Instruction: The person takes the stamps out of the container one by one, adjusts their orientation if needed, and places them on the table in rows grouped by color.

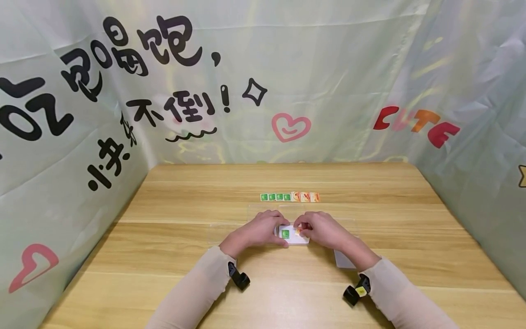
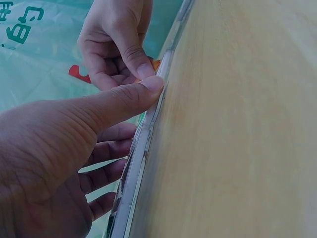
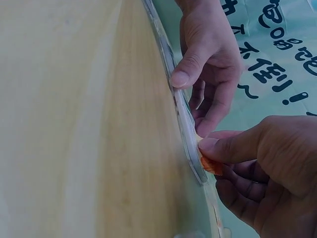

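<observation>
A small white rectangular slab (image 1: 293, 241) lies on the wooden table between the hands, with a green square piece (image 1: 285, 234) on its left part. My left hand (image 1: 260, 228) holds the slab at its left end, thumb on the near edge and fingers along the far side. From the right, my right hand (image 1: 324, 229) pinches a small orange piece (image 3: 212, 166) between thumb and fingertips, right at the slab's surface. In the left wrist view the thumb of the left hand (image 2: 59, 134) rests at the slab's edge, and the orange piece (image 2: 156, 65) is mostly hidden.
Beyond the hands runs a row of green squares (image 1: 276, 197) followed by orange-and-white squares (image 1: 306, 197). Faint transparent rectangles (image 1: 222, 232) lie around the hands. A whitish flat card (image 1: 343, 260) is partly under the right forearm. Printed fabric walls (image 1: 341, 82) enclose the table's back and sides.
</observation>
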A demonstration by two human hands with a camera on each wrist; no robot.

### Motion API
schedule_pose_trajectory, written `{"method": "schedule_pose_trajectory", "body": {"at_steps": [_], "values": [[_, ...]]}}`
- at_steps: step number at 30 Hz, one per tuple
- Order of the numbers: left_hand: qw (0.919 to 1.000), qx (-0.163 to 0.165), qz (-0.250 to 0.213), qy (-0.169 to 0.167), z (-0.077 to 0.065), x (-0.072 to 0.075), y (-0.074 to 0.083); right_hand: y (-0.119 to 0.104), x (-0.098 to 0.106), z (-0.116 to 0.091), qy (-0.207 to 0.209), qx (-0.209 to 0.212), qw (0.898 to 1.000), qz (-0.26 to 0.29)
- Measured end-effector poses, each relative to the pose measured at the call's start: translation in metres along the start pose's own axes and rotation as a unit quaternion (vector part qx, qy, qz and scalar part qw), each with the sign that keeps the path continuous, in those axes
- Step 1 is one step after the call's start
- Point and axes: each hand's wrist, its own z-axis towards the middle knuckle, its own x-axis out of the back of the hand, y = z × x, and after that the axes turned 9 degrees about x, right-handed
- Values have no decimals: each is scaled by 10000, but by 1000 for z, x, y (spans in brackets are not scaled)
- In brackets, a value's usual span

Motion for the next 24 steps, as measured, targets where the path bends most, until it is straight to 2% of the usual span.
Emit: {"method": "schedule_pose_trajectory", "body": {"at_steps": [16, 24], "values": [[10000, 59, -13, -26, 0, -1, 0, 5, 10, -4, 119, 21, 9998, 179], [10000, 64, -30, -16, 0, 0, 1, 8, 15, -5, 189, -109, 9990, 390]]}}
